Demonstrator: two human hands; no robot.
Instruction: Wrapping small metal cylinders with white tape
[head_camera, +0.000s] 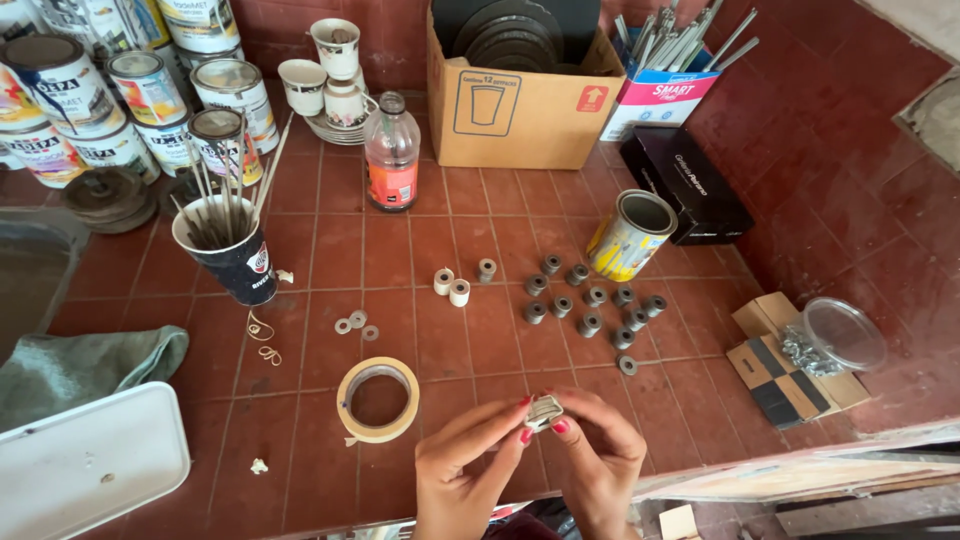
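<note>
Along the left edge of the frame lie a white tray (85, 465) at the bottom corner and a green cloth (75, 368) just above it, both on the red-tiled bench (480, 330). Paint tins (130, 100) crowd the upper left, with a dark cup (235, 255) full of thin rods just below them. Right of the cup, stacked white cups (330, 75) stand on saucers, and a clear bottle (391, 150) with an orange label stands beside them. Three flat washers (355, 323) lie left of centre, and a roll of tape (378, 398) rests below them, near the left hand.

At bottom centre, the left hand (465, 470) and the right hand (600, 455) meet over the near edge of the bench. Both are closed in a fingertip pinch on one small grey roller (543, 410), thumb and forefinger of each pressing it from either side; the grip of each hand is tight around it, the other fingers curled.

Above the hands, three pale spools (460, 282) sit at centre, and a cluster of grey rollers (590, 300) spreads just right of them. A cardboard box (515, 100) stands at top centre. An open tin (630, 235) leans right of the cluster, a black box (685, 185) behind it. At far right, a clear tub (840, 335) of metal parts sits on cardboard pieces (785, 375).
</note>
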